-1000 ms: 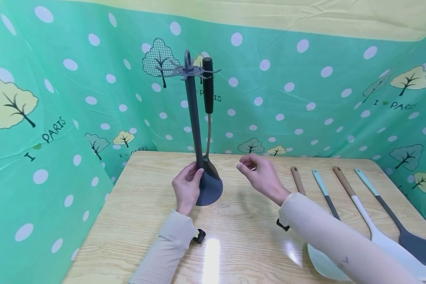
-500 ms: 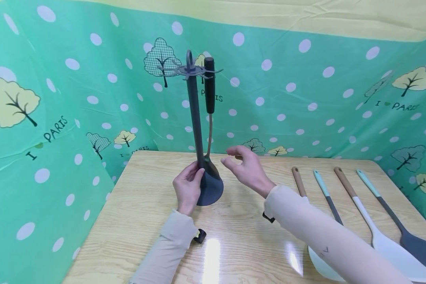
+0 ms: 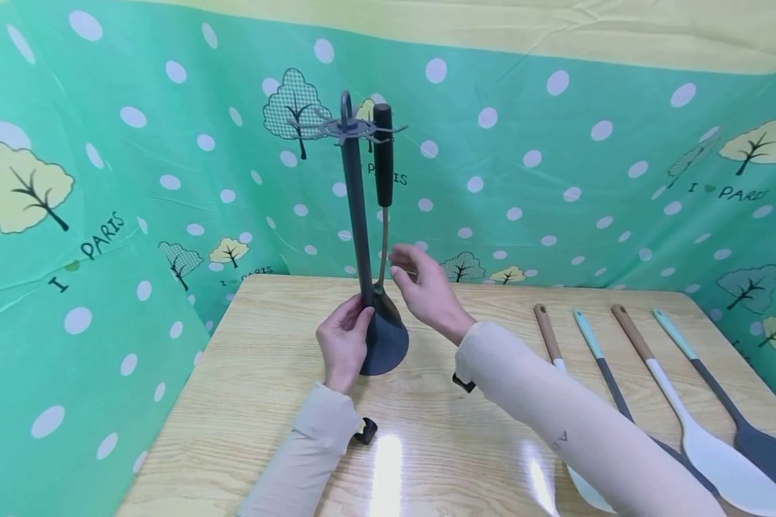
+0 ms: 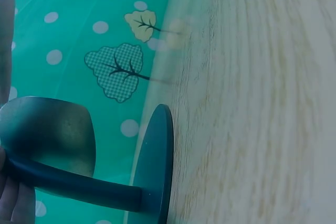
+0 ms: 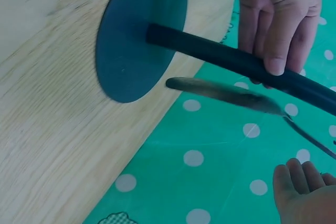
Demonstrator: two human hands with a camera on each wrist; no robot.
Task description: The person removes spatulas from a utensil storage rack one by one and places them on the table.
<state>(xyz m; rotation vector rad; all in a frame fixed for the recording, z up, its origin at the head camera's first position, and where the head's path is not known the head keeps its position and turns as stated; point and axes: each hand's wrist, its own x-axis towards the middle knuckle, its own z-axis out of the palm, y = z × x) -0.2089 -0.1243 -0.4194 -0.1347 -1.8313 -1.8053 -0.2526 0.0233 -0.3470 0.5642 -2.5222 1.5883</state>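
A dark utensil stand rises from a round base on the table, with a ring of hooks at its top. My left hand grips the pole low down, fingers on one side and thumb on the other. From the hooks hangs a metal turner with a black handle, its head close to the pole above the base. Just right of the turner's thin shaft, my right hand has loosely bent fingers and holds nothing; the right wrist view shows a gap between them.
Several utensils lie in a row at the table's right: a brown-handled white one, a mint-handled dark one, a white turner and a dark grey turner. My right forearm crosses over some. A green dotted curtain stands behind the table.
My right hand has moved left and slightly up, from over the table to beside the hanging turner's shaft. The left hand keeps its grip on the pole, and the stand stays put.
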